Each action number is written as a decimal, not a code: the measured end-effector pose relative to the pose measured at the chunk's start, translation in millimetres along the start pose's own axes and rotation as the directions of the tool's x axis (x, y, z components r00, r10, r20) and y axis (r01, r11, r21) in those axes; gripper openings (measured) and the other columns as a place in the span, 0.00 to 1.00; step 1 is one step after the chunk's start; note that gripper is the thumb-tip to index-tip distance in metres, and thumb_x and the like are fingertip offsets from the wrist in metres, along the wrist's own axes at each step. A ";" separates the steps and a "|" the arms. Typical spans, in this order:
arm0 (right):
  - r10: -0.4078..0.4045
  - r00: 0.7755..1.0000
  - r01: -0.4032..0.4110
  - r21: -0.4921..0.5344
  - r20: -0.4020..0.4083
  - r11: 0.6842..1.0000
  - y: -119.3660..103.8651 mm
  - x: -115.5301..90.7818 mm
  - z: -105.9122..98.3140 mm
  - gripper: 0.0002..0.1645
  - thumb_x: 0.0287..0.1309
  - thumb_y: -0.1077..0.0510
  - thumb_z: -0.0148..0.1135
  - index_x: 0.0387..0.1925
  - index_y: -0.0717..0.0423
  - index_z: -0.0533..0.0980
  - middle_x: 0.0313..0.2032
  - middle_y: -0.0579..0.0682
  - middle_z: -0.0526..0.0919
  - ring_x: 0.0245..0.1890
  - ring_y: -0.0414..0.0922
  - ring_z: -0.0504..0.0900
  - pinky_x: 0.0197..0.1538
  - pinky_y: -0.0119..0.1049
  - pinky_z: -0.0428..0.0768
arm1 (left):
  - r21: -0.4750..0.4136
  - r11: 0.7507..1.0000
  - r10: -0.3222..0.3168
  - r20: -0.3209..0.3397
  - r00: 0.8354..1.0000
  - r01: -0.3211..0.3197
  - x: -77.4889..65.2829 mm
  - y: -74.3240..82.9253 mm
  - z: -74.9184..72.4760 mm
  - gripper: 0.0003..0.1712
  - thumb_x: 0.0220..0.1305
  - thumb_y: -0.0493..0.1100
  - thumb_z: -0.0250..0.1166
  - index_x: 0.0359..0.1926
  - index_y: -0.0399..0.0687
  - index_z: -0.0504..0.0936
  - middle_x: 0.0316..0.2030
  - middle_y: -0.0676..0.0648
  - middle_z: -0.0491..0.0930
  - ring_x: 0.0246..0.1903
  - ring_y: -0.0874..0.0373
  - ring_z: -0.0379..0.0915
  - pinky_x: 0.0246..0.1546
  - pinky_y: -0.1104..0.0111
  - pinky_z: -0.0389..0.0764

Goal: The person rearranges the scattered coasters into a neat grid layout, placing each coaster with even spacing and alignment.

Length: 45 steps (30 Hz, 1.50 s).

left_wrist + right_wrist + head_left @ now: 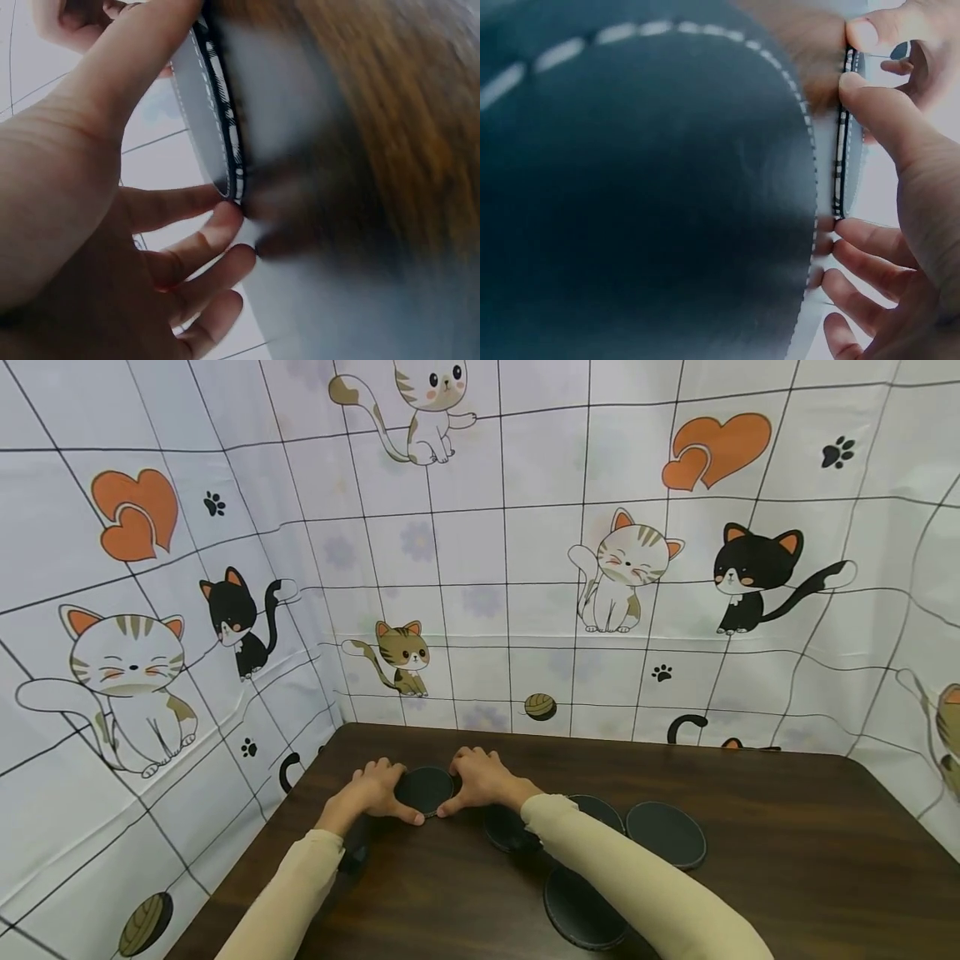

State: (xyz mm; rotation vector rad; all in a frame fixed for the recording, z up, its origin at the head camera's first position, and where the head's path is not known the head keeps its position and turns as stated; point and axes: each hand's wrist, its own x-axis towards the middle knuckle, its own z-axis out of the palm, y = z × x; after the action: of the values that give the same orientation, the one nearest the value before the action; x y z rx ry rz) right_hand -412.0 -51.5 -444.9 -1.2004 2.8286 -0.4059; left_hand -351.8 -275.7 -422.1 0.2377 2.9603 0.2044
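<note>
A round dark coaster [425,790] with white stitching round its rim lies at the far left of the table, between my two hands. My left hand [375,792] grips its left edge, and my right hand [483,779] has the right edge, thumbs near and fingers far. Seen edge-on in the left wrist view, the coaster [225,112] has a black-and-white pattern along its side. The right wrist view also shows the held coaster [842,150] edge-on, with thumb and fingertips at its rim. Both thumbs come close together at the near side.
Several more round coasters lie right of the hands: one [666,833] beyond the right sleeve, another [581,910] nearer, others partly hidden under that forearm. One stitched coaster [652,187] looms close in the right wrist view. Cat-print cloth [465,552] hangs behind the brown table [795,860].
</note>
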 end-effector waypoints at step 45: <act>-0.086 0.941 0.115 0.071 -0.329 0.991 3.0 -131.5 -66.8 0.42 0.43 0.29 0.78 0.48 0.57 0.83 0.60 0.51 0.76 0.62 0.53 0.71 0.62 0.59 0.64 | -0.053 0.935 0.329 -0.244 0.912 -0.351 -51.6 81.9 -36.4 0.57 0.43 0.77 0.75 0.60 0.38 0.76 0.43 0.49 0.72 0.42 0.54 0.68 0.47 0.53 0.71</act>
State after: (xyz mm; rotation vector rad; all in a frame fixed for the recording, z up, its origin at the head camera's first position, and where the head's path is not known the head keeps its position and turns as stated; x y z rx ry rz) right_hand -331.5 59.1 -389.5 -1.3789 2.9813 -0.7974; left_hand -295.9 -208.7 -366.5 0.7699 3.1024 0.4460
